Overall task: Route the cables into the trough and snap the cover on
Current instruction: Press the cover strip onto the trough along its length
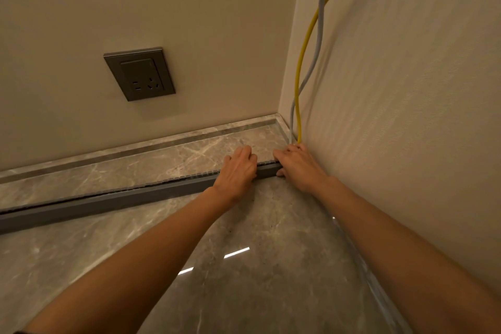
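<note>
Grip on the trough (108, 199): my left hand (238, 171) curls over its top, my right hand (298, 168) clasps its end beneath the cables (299, 84).

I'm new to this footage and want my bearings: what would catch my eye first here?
The yellow cable and grey cable stand out, hanging down the right wall into the corner. Just below them, the left hand and right hand hold the corner end of a long grey trough lying on the marble surface. A dark socket sits on the left wall.
</note>
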Motion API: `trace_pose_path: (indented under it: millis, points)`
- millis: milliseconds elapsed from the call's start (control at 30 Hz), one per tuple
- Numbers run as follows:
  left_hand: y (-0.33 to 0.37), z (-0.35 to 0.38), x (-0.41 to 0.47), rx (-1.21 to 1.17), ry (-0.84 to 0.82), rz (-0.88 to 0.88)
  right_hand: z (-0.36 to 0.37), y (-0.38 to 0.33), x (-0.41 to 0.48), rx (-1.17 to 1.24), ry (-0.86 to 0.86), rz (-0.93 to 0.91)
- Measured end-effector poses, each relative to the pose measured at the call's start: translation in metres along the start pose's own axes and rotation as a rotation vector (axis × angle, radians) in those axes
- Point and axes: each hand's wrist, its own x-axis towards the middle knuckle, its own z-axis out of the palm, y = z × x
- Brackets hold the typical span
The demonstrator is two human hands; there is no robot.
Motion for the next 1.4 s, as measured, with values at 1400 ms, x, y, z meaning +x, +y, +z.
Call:
trace_pose_path:
  millis: [1400]
  points:
    - [0.011, -0.010, -0.007, 0.069, -0.078, 0.061, -0.002, -0.003, -0.012, 0.162, -0.043, 0.068]
